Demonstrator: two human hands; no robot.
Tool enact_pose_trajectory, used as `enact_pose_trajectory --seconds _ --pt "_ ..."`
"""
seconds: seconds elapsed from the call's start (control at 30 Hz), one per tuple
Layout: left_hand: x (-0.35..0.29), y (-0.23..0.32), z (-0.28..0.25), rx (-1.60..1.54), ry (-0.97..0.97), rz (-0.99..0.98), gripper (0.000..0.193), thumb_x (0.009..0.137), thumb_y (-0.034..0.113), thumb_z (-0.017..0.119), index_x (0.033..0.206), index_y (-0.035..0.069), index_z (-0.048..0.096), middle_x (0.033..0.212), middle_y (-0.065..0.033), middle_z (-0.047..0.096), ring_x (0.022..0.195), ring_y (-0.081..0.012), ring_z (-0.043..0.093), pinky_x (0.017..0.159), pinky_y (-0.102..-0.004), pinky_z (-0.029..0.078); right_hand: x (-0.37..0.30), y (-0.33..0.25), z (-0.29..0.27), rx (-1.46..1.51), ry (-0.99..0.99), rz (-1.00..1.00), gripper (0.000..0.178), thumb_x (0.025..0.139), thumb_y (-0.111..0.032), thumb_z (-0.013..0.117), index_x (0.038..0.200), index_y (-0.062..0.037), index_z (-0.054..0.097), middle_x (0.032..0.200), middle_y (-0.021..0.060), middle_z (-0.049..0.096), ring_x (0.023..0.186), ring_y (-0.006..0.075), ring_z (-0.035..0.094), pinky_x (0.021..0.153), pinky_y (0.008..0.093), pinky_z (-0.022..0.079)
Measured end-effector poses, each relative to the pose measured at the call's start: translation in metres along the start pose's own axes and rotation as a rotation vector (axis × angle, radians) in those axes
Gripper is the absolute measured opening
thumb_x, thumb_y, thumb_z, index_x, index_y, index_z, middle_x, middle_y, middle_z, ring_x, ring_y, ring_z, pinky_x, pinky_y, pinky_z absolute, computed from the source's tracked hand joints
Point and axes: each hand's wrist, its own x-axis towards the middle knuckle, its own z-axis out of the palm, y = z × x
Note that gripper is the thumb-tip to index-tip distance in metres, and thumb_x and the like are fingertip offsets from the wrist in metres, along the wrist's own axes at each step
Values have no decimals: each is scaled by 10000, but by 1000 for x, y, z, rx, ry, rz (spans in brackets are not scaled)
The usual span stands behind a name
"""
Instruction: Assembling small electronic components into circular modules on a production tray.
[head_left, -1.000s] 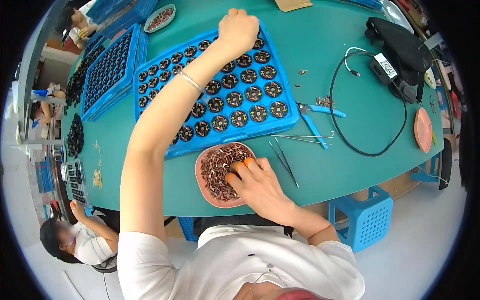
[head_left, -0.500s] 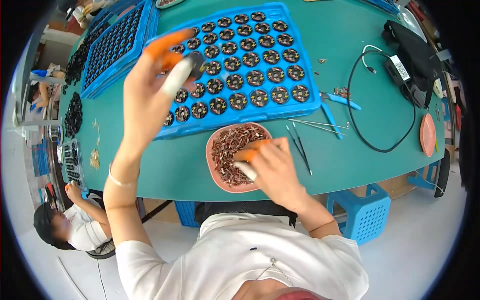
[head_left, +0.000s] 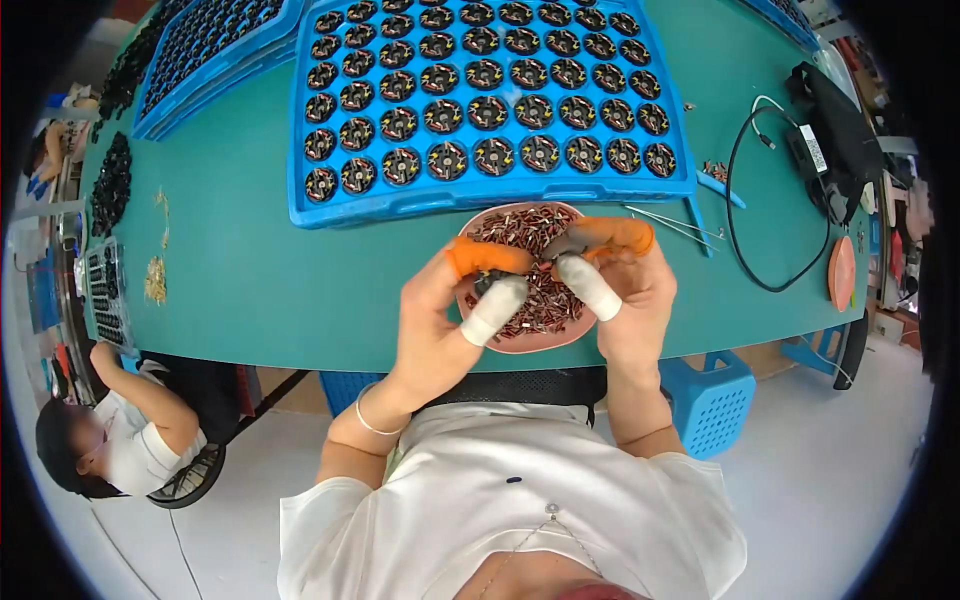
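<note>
Over a pink bowl (head_left: 522, 346) of small reddish-brown and silver pieces (head_left: 545, 315), both hands are close together. My left hand (head_left: 440, 315), wearing orange and white finger covers, pinches a small black round part (head_left: 488, 281). Its fingers hide most of that part. My right hand (head_left: 632, 290), with similar covers, has thumb and forefinger pressed together beside it. What lies between those fingertips is too small to make out. Just beyond the bowl sits a blue tray (head_left: 400, 212) with rows of black round parts (head_left: 494, 156) in its pockets.
Stacked blue trays (head_left: 165, 115) and black parts (head_left: 112, 185) lie at the far left. Tweezers (head_left: 672, 222), blue-handled pliers (head_left: 698, 222), a black cable (head_left: 735, 240) and a black bag (head_left: 840, 130) lie right. Another person (head_left: 150, 425) sits at left; a blue stool (head_left: 715, 400) stands right.
My left hand has come down from over the tray to the bowl, carrying the black round part. My right hand has lifted out of the pieces and met it. The view has shifted.
</note>
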Motion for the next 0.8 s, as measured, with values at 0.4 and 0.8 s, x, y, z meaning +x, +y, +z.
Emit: enact_pose_trajectory --seconds 0.4,0.8 --pt "3 -2 9 -3 -30 92 177 858 22 650 1021 -35 611 996 -59 598 935 -143 554 860 -282 436 -3 5 -1 -210 6 -99 258 769 61 669 1019 23 614 1034 107 630 925 164 593 814 299 471" --pt "9 3 20 409 100 351 172 774 9 696 931 -2 625 883 -125 622 714 -270 573 628 -332 459 -4 13 -4 -367 19 -129 197 771 19 680 963 -1 645 979 82 606 831 139 554 704 251 439"
